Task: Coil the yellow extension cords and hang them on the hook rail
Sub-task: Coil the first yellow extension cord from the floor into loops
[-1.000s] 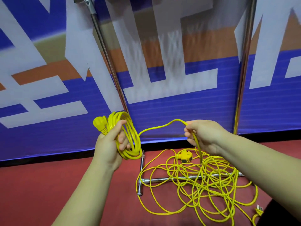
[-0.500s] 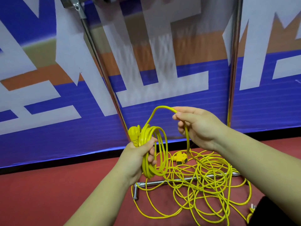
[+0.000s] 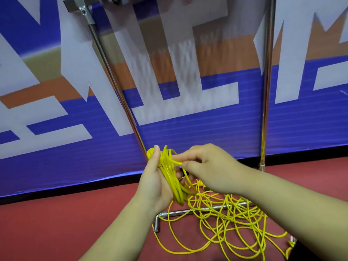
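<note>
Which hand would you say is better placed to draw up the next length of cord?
Likely the right hand: it pinches the strand leading to the loose cord on the floor, while the left hand grips the coil.

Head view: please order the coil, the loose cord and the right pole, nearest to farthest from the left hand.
1. Coil: gripped in the left hand.
2. Loose cord: on the floor, lower right.
3. Right pole: far right, at the wall.

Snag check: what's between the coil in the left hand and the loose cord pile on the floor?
Head view: only a yellow strand, pinched by the right hand, running from the coil down to the pile.
</note>
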{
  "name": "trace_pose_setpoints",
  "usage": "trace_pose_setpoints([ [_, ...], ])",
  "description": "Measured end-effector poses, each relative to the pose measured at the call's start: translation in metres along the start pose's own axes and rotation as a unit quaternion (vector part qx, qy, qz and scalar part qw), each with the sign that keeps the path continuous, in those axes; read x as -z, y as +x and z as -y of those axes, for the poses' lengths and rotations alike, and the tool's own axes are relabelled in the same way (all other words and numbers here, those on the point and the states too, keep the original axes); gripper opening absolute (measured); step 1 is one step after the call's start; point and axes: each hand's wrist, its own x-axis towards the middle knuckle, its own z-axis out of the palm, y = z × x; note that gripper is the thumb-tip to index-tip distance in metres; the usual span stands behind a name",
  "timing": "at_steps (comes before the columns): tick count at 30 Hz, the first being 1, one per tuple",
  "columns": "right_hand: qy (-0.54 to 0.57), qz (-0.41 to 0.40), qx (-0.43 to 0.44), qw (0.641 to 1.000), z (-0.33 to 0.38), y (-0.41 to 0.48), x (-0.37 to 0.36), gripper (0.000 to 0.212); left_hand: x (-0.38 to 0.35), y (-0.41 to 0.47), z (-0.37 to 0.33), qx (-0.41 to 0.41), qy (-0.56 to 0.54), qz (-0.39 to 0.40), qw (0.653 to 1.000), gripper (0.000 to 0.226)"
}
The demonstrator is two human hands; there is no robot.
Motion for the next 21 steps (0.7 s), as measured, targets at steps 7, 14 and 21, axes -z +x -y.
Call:
trace_pose_setpoints([
  [7,-0.023,-0.003,0.010,1.000,-0.013,-0.005,-0.017,0.018,0.000,0.006,-0.003,-0.038,0.018,-0.099,0.994,0.018],
  [14,0.054,0.054,0.000,0.997,-0.028,0.000,-0.017,0.015,-0.004,0.001,-0.024,-0.141,-0.030,-0.113,0.983,0.021],
  [21,-0.004,0.178,-0.041,0.983,-0.065,0.004,-0.011,0.019,0.014,-0.007,-0.049,-0.168,-0.145,-0.162,0.961,0.023],
])
